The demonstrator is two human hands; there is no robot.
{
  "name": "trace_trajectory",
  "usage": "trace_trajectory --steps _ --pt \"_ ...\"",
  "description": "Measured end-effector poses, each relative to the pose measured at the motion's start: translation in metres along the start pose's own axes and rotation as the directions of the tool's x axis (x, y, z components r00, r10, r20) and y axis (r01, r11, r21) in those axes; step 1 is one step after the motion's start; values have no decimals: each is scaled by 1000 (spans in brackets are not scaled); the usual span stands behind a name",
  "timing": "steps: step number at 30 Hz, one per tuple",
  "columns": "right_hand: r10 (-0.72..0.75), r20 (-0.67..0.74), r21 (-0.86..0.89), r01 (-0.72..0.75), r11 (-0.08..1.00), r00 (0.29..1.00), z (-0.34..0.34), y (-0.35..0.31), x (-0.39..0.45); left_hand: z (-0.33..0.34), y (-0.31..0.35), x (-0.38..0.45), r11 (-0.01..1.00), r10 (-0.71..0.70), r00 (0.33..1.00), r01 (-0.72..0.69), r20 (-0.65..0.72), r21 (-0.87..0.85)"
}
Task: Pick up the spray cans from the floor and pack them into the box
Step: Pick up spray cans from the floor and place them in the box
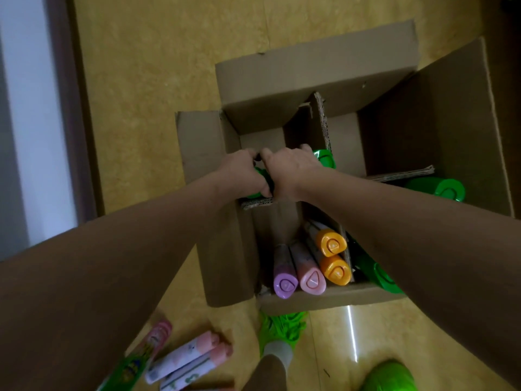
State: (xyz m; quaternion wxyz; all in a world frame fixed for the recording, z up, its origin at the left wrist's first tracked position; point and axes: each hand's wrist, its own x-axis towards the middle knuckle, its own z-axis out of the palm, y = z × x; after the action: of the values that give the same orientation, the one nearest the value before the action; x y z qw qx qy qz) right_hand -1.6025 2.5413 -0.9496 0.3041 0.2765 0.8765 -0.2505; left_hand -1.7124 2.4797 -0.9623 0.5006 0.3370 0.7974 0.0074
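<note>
a green spray can (260,182) sits at the far-left compartment of the cardboard box (217,193), gripped by the left hand (242,172), fingers curled round it. the right hand (290,170) curls over a second green can (325,158) (grip mostly hidden). more cans (186,359) lie on the floor (146,80) nearby.

Single head view, steeply downward, close above open box (315,69) on floor (146,80).
</note>
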Motion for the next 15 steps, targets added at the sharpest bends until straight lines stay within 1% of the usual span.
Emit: trace_trajectory --steps 1,3,4,6,8,10,12,15 --pt "-11 -31 10 11 1000 999 1 1 -2 -2 1 0 1000 -3 1000 3 15 -18" --pt "-33 -147 25 37 999 989 4 6 -9 -3 4 -4 996 3 1000 -2 4 -85" --pt "-34 -214 44 45 998 976 5 9 -15 -2 7 -6 992 17 999 -21 -33 -126" --pt "-3 -311 96 34 995 950 7 16 -33 2 12 -13 983 55 984 -82 -167 -161" --pt "92 -379 153 -35 988 921 12 29 -54 9 19 -19 986 131 942 -157 -308 -62" --pt "233 -424 224 -147 963 875 21 47 -78 19 34 -25 968 252 891 -228 -378 106" --pt "374 -438 309 -253 917 817 33 68 -102 31 56 -34 927 361 848 -281 -388 249" --pt "556 -409 433 -383 816 723 59 98 -144 57 92 -51 837 512 789 -369 -339 404"
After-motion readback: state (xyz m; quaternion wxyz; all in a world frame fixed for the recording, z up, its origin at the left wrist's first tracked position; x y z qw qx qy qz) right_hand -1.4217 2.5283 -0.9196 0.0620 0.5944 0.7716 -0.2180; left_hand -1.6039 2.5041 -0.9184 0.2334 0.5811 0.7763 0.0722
